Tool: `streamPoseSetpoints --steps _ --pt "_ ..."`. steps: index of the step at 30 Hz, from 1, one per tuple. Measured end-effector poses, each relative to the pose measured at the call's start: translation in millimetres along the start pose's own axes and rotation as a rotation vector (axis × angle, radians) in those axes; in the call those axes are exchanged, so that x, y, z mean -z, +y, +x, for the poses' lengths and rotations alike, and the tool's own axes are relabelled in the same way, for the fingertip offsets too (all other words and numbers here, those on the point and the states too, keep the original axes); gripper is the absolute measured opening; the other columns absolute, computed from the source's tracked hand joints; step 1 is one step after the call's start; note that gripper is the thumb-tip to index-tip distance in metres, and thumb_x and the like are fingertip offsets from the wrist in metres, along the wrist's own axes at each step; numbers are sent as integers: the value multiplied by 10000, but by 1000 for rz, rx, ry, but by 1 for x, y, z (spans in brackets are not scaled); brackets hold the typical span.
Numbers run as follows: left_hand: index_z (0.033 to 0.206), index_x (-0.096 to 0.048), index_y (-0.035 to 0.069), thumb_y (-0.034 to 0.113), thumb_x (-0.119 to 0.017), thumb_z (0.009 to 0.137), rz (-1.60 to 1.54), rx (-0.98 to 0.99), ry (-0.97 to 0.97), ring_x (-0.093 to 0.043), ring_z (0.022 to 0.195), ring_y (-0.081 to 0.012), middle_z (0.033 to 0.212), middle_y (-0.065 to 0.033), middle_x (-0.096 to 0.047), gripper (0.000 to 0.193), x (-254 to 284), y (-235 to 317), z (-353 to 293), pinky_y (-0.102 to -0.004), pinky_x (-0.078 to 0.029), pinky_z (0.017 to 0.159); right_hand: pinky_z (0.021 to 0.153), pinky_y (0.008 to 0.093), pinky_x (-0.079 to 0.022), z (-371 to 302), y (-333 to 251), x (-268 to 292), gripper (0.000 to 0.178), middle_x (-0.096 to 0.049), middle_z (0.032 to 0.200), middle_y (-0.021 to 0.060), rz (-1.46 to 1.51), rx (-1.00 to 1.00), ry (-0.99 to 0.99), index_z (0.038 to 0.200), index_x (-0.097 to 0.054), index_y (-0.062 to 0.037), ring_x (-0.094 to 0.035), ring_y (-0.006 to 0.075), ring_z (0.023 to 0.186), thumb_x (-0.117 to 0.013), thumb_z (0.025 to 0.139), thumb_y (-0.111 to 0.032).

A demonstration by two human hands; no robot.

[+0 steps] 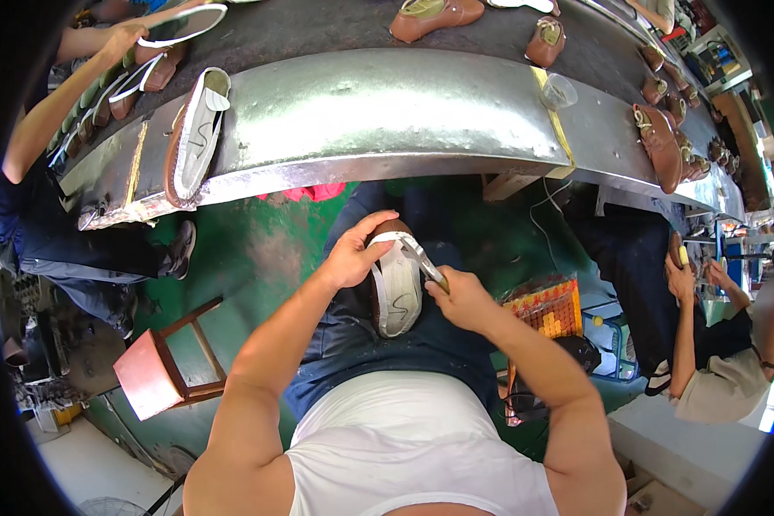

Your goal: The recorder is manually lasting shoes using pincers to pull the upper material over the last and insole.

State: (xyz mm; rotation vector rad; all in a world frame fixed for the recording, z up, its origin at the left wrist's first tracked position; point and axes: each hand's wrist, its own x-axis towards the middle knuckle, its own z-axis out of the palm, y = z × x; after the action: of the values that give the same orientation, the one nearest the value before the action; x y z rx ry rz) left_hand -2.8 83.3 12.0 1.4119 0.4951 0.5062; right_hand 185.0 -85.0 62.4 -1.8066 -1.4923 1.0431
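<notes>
A brown shoe (398,297) rests sole-up on my lap, its pale underside facing me with a dark squiggle near the heel end. My left hand (359,251) is closed round the toe end, thumb pressing on the white edge. In my right hand (463,299) are metal pincers (420,260), gripped by the handles. Their head reaches to the toe edge of the shoe, close to my left thumb. Whether the jaws bite on the edge is too small to tell.
A metal-topped bench (387,103) runs across in front of me. Another shoe (199,142) lies sole-up at its left; brown shoes (658,142) stand at the right, near a clear cup (559,91). A stool (159,374) is at left. Co-workers sit on both sides.
</notes>
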Motion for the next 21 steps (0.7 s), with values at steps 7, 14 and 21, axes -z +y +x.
streamPoseSetpoints --steps 7,14,21 --pt "1415 -498 82 95 -614 959 -191 201 -29 -565 1113 -138 1240 -54 -605 471 -10 36 4 -299 -436 1004 794 498 -503 -14 -14 -5 256 -649 942 281 -146 -64 56 1088 -559 51 -630 466 880 -585 936 -154" --pt "1401 -521 79 121 -628 959 -90 268 150 -573 1057 -110 1152 -36 -650 457 -16 7 12 -286 -449 971 758 460 -511 -16 -25 55 281 -676 895 202 183 -344 -399 1097 -559 36 -656 391 790 -610 916 -172" --pt "1420 -494 61 111 -650 938 222 173 20 -571 1126 -139 1211 -78 -650 510 -30 31 26 -298 -441 1008 745 423 -510 10 -10 25 380 -653 856 193 102 -89 219 1067 -567 27 -646 388 794 -668 908 -303"
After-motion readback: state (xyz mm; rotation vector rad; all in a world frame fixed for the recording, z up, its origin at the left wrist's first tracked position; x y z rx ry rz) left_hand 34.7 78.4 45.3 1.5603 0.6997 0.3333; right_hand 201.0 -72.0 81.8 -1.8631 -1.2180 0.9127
